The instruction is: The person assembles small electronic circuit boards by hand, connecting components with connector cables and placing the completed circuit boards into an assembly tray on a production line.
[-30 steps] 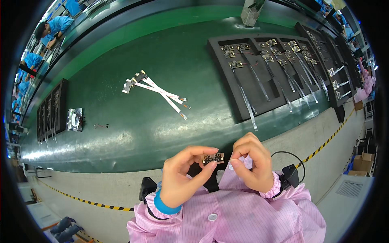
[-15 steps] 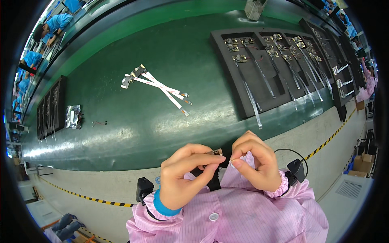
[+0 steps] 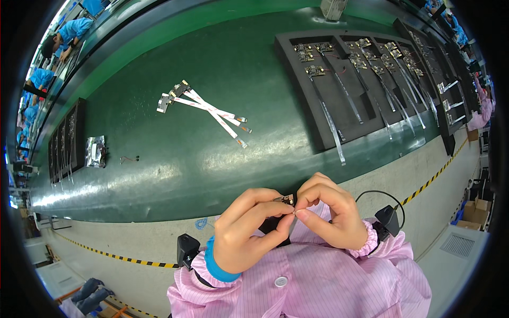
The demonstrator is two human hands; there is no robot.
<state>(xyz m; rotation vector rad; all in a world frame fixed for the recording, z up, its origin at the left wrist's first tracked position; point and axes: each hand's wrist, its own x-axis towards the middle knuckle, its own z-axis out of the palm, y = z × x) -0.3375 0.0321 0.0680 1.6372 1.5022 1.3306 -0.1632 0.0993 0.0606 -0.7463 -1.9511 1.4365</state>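
Close to my body, in front of the table's near edge, my left hand (image 3: 246, 228) grips a small circuit board (image 3: 287, 200) between fingers and thumb. My right hand (image 3: 331, 214) meets it from the other side, thumb and forefinger pinched at the board's near edge. A tiny pale bit shows between those fingertips, too small to name. Much of the board is hidden by my fingers. Farther off on the green table (image 3: 207, 169) lie several small boards (image 3: 179, 89) with crossed white ribbon cables (image 3: 212, 110).
A black foam tray (image 3: 293, 87) of boards with ribbon cables lies at the right, another tray (image 3: 449, 142) beyond it. On the left are a third tray (image 3: 81, 132), a silver bag (image 3: 96, 151) and a short thin cable (image 3: 129, 159). Co-workers (image 3: 77, 32) sit at far left.
My right hand has moved left, and its fingertips now meet my left fingertips at the board. My left hand has shifted slightly right.
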